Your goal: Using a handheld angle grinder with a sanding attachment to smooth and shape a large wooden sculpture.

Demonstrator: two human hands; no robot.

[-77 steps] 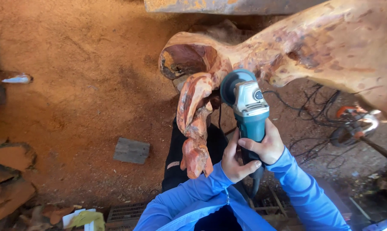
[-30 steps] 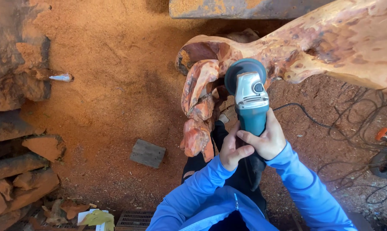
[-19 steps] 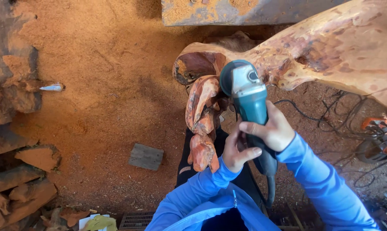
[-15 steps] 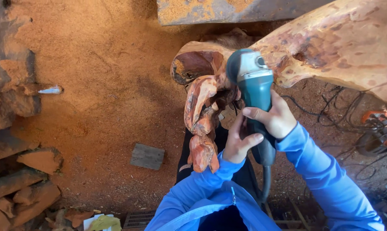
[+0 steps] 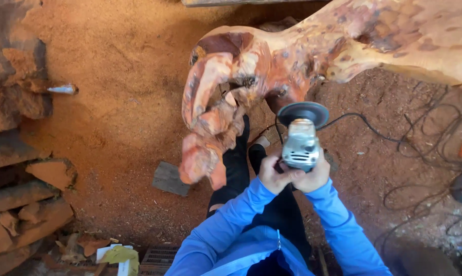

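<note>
**A:** Any packaging or labels lying around in this shot?

**B:** Not much. Bottom left there's a crumpled yellow and white wrapper or paper [image 5: 119,254] on the ground, just beside a dark metal grate [image 5: 159,256]. It's too small to make out any print. Over at the left edge a small whitish tube-shaped thing [image 5: 62,89] pokes out from a pile of rough wood slabs [image 5: 21,189]. And there's a flat grey block [image 5: 170,179] sitting on the orange sawdust floor [image 5: 113,76].

**A:** Ok, and the tool?

**B:** It's an angle grinder [image 5: 301,138] with a grey-silver metal head and a dark round disc at the far end. It sits right of centre, held out in front of the person, and the disc is just under the big reddish carved root piece [image 5: 271,61]. I can't tell if it's actually touching the wood. A black cord [image 5: 374,128] loops off to the right over the dirt.

**A:** Hands?

**B:** Both are wrapped tight around the back of the grinder body. The left hand [image 5: 273,176] has its fingers curled round the left side, and the right hand [image 5: 315,178] is clamped on the right side, so the two meet under the tool. Both sleeves are blue.

**A:** What does the wood look like?

**B:** It's knobbly and glossy in pink, orange and red, with a twisted lobe hanging down left of the grinder, above the person's dark trousers.
</note>
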